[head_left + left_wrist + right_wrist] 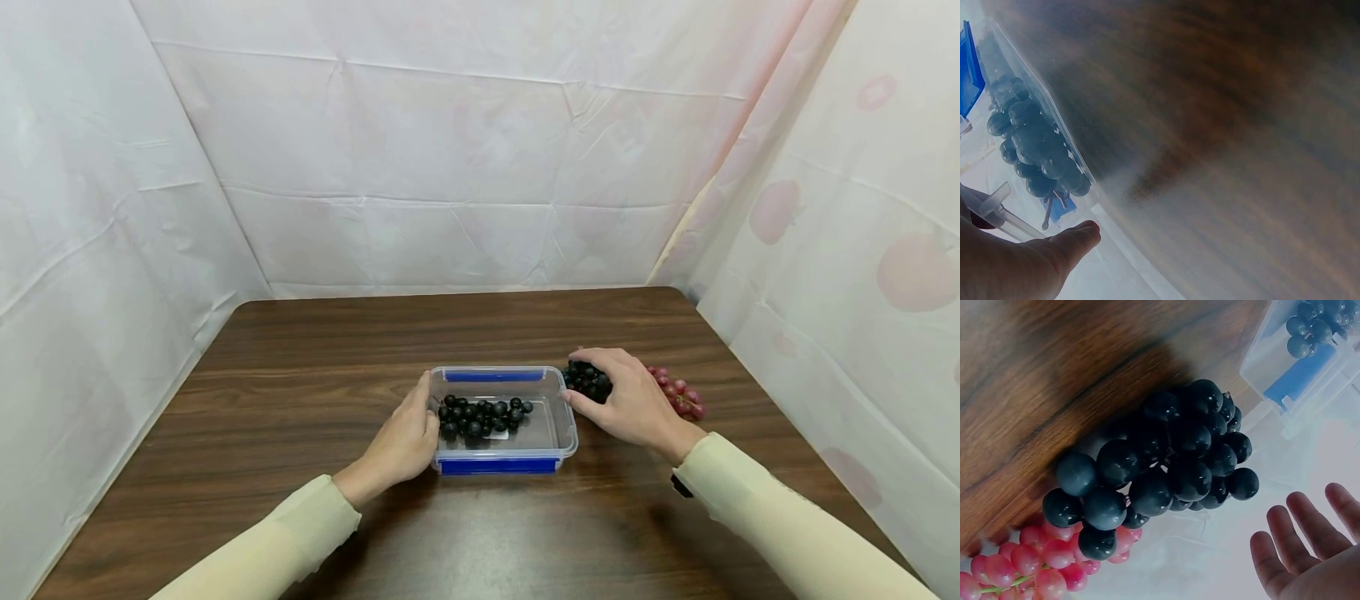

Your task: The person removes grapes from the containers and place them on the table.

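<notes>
A clear plastic container (540,425) with blue latches stands on the table, and a bunch of black grapes (474,421) lies in it. My left hand (403,435) holds its left side, with the thumb (1069,247) along the rim in the left wrist view. Just right of the container lies a second bunch of black grapes (1169,456). My right hand (628,398) arches over this bunch, its thumb near the container's right rim. In the right wrist view its fingers (1294,534) are spread and apart from the grapes.
A bunch of red grapes (684,396) lies beyond the right hand, partly hidden by it. The brown wooden table (337,350) is enclosed by white sheets (450,167) at the back and both sides.
</notes>
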